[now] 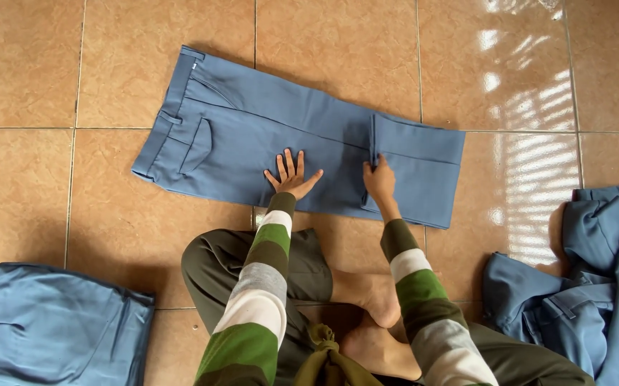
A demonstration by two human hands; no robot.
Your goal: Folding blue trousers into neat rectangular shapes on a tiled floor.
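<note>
Left hand (292, 176) flat, fingers spread on blue trousers (252, 136) | right hand (379, 180) pinching folded hem

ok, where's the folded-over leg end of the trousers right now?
In the head view, the folded leg end lies on the right part of the blue trousers on the tiled floor, its fold edge under the right hand.

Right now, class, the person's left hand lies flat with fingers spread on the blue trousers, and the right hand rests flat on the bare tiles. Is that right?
Not quite. The left hand does lie flat, fingers spread, on the blue trousers, but the head view shows the right hand gripping their folded-over leg edge, not resting on the tiles.
</note>
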